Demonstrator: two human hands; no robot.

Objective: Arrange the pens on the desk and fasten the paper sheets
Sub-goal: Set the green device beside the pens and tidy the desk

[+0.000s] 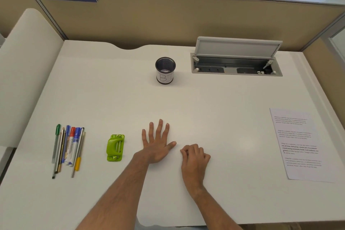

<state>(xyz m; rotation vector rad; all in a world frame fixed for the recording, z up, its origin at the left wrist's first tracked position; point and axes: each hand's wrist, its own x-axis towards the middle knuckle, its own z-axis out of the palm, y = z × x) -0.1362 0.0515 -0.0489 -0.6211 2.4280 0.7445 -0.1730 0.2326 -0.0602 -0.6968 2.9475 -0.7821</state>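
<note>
One bunch of pens (68, 148) sat on the near left of the desk (205, 108), maybe eight, packed too tight to count for sure. They all ran near-to-far, caps mostly pointing away from the person. Just right of them was one green stapler (115, 147), lined up the same way. One mesh pen cup (165, 70) stood far back, and one pile of paper sheets (300, 145) lay at the right edge. The left hand (156, 145) lay flat with its fingers spread; the right hand (195, 157) had its fingers curled on nothing.
</note>
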